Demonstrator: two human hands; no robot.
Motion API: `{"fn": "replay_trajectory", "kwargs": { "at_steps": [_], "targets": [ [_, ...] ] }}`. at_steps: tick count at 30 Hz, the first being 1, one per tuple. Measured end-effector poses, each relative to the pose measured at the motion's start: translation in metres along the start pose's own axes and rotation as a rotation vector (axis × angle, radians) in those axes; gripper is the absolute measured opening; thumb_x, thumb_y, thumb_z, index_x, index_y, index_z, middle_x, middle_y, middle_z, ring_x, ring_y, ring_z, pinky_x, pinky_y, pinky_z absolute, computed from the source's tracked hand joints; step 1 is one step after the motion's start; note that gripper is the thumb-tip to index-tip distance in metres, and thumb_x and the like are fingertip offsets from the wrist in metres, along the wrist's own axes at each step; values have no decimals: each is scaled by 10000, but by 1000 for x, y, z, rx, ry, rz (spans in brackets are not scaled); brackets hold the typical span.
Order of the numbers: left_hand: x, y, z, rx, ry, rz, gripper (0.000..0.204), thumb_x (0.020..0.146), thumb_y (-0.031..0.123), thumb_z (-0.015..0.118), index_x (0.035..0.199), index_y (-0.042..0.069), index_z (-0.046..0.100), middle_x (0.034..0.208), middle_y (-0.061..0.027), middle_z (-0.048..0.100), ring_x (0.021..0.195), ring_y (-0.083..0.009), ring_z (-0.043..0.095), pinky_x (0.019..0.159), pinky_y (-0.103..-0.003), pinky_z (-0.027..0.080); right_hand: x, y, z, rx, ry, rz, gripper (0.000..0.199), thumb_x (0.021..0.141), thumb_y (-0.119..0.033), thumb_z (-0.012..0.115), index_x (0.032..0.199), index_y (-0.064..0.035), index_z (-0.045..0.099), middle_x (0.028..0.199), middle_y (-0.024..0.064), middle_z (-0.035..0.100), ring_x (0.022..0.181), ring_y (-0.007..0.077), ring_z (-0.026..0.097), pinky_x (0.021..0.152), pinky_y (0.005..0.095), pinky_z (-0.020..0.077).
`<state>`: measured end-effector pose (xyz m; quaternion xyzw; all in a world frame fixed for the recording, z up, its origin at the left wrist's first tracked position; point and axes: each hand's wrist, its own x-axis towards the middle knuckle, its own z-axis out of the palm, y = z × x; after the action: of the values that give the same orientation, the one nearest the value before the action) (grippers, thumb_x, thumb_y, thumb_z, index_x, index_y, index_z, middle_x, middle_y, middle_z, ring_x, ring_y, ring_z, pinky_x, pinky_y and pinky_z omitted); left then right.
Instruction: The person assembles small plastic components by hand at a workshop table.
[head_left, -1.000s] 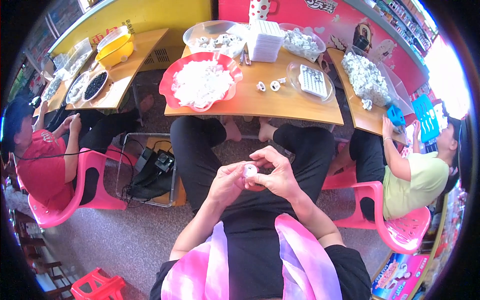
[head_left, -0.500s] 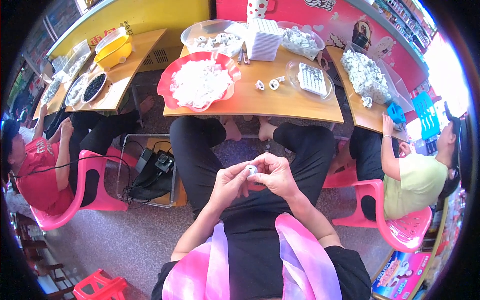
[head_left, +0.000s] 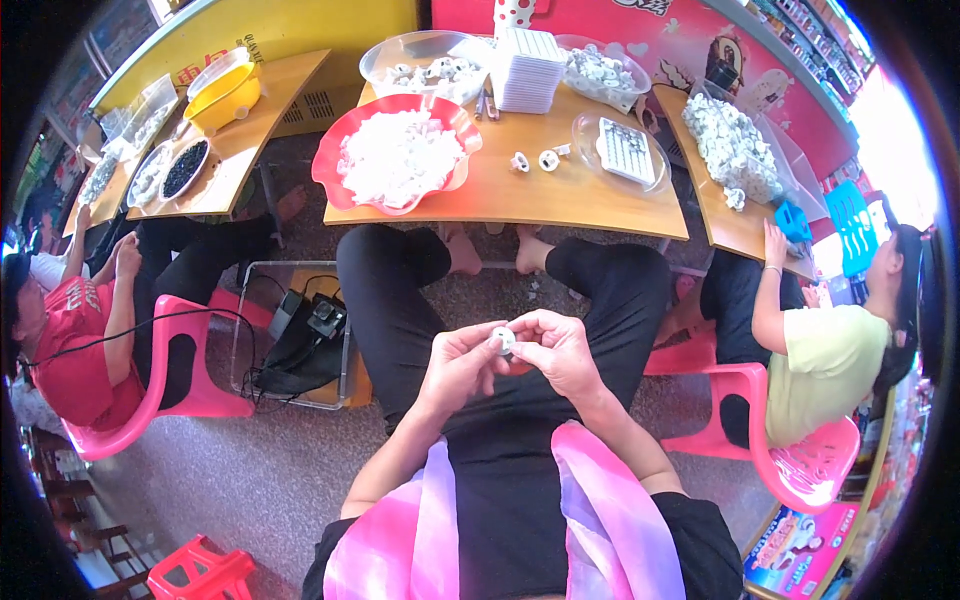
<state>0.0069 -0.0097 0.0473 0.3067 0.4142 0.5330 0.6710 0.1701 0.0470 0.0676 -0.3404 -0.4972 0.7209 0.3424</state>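
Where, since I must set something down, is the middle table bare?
The table is bare along its near edge, right of the red bowl, in front of loose white pieces and the white tray; a smaller patch separates those pieces from the tray stack. That stack and clear tubs crowd the back.

Lettering [head_left: 188, 75] on yellow panel [head_left: 340, 45], red shirt [head_left: 85, 345], poster [head_left: 808, 540]

held part [head_left: 504, 342] white, dark-marked; basin [head_left: 331, 172] red; tub [head_left: 222, 103] yellow; mug [head_left: 512, 14] white, red-dotted; trousers [head_left: 385, 285] black; scarf [head_left: 612, 510] pink blending into lilac; stool [head_left: 205, 572] red.
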Motion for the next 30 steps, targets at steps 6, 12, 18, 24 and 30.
{"fn": "replay_trajectory", "kwargs": {
  "at_steps": [6,12,18,24,30],
  "targets": [
    [-3,-1,3,-48,15,77,283,924,106,569,1181,-11,596,696,-73,655,413,-60,528,337,-152,346,-5,-1,5,81,27,-8,164,816,77,632,975,42,624,847,92,664,706,110,645,635,234,562],
    [-5,-1,9,-11,74,156,252,910,87,590,1144,-7,614,670,-58,642,431,-54,521,359,-162,367,-11,3,11,-48,85,-100,115,840,50,608,950,16,622,803,44,644,685,71,609,609,207,522],
    [-7,-6,11,77,85,146,258,903,90,604,1147,8,619,675,-51,637,440,-47,509,379,-168,377,-11,6,5,-49,101,-73,86,857,18,597,939,15,623,831,52,656,702,67,607,608,202,514],
    [-8,1,7,26,9,93,277,930,105,561,1191,20,604,702,-60,647,452,-63,541,373,-163,375,-9,0,7,-23,106,-75,61,858,10,591,908,12,626,818,54,660,687,64,607,584,197,508],
    [-10,1,9,13,4,40,294,935,105,550,1216,29,592,722,-72,658,474,-75,574,374,-163,389,-9,3,4,-109,127,-91,17,843,14,610,844,1,620,780,51,657,645,61,604,554,191,496]
  ]
}}
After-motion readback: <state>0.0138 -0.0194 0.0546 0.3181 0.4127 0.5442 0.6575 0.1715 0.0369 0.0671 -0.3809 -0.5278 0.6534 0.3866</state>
